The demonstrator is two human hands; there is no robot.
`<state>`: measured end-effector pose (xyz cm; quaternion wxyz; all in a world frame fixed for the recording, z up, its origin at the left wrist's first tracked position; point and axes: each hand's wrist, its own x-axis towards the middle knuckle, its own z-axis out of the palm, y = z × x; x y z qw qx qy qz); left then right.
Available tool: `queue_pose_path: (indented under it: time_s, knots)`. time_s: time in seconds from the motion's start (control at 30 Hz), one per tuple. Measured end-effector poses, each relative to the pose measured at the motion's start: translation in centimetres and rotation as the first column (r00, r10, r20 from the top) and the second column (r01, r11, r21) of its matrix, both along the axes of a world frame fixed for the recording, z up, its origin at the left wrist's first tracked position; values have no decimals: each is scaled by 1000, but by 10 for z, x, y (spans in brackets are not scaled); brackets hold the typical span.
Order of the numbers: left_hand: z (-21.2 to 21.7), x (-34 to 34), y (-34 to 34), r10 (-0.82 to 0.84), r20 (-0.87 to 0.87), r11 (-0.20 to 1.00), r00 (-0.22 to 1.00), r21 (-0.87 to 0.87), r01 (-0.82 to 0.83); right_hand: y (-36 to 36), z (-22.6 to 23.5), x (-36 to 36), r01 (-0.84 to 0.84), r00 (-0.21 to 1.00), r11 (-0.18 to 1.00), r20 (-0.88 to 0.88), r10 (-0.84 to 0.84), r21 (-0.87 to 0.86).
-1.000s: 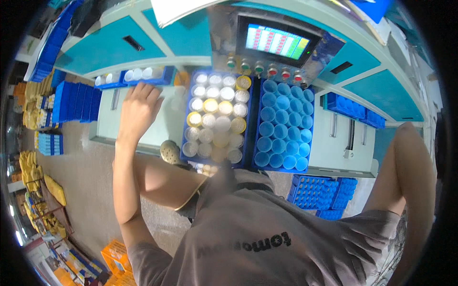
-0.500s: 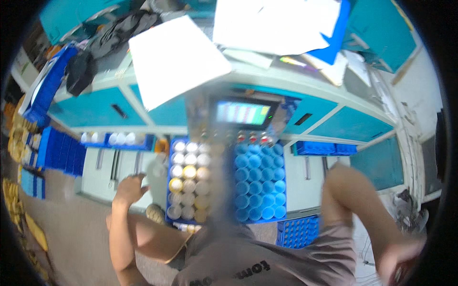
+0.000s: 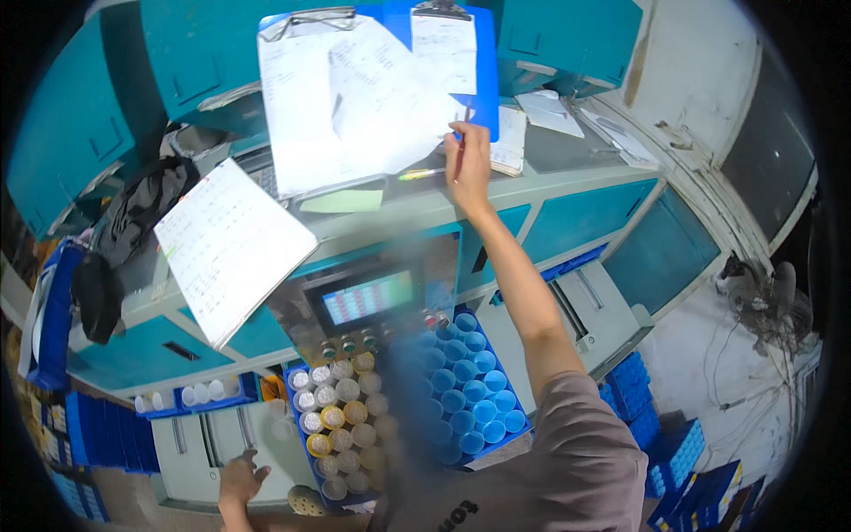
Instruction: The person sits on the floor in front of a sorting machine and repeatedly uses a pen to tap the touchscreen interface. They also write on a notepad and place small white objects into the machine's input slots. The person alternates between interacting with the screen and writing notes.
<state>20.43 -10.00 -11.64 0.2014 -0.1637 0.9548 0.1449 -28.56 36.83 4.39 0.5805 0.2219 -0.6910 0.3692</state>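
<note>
Grasping a slim pen, the right hand sits beside white papers while the left hand, unclenched, spreads over a pale panel.

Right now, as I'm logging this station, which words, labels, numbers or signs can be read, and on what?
White clipboard paper sheets: writing too small to read.
Tilted white paper pad: handwriting too small to read.
Black-framed rectangular screen: coloured table, too blurred.
Grey-brown fabric shirt: dark lettering, only partly visible, left unquoted.
</note>
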Motion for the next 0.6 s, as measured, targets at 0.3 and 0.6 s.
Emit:
queue_pose_path:
  time_s: [0.3, 0.6]
  knots:
    - [-30, 15, 13, -17, -158, 1000, 987, 22, 20, 8, -18, -17, -16, 984, 999, 177, 21, -33]
    - [-71, 34, 27, -194, -99, 981, 976, -12, 194, 12, -14, -14, -30, 982, 997, 184, 43, -73]
